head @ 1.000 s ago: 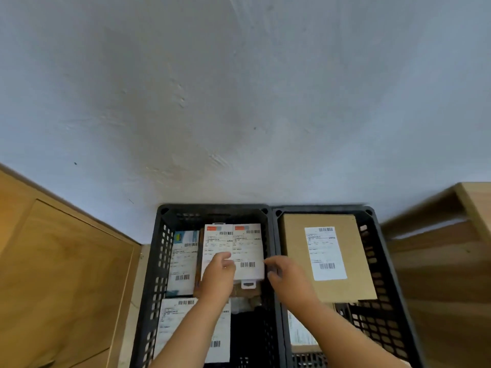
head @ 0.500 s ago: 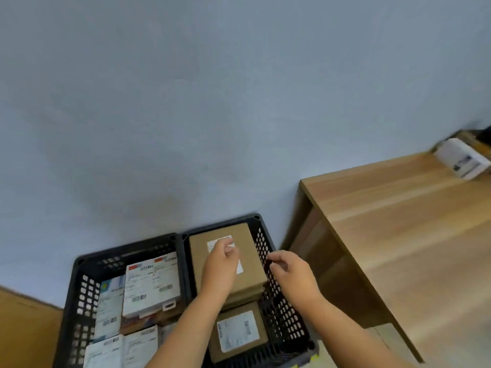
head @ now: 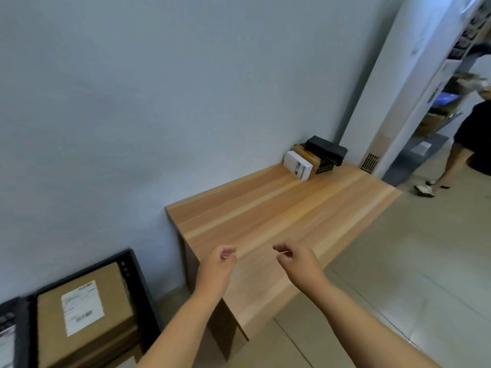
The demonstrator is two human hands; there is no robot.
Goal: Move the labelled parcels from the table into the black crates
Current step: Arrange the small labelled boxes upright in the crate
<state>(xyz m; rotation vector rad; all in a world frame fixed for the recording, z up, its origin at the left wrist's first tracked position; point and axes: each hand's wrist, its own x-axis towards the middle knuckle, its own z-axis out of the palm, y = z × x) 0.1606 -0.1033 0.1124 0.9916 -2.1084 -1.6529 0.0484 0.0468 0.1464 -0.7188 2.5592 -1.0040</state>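
A small group of parcels (head: 313, 158) stands at the far end of the wooden table (head: 265, 213) against the wall: a white box, brown ones and a black one. My left hand (head: 218, 266) and my right hand (head: 297, 261) hover over the table's near end, fingers loosely curled, holding nothing. At the lower left a black crate (head: 132, 282) on the floor holds a brown cardboard parcel (head: 87, 312) with a white label. A second black crate (head: 10, 314) shows only at the left edge.
A plain grey wall runs behind the table and crates. To the right is tiled floor. A person in dark clothes (head: 462, 144) walks at the far right near a white pillar (head: 414, 83) and shelving.
The view has swung right from the crates to the table. Both hands left the parcels in the crates and now hang over the table's near end.
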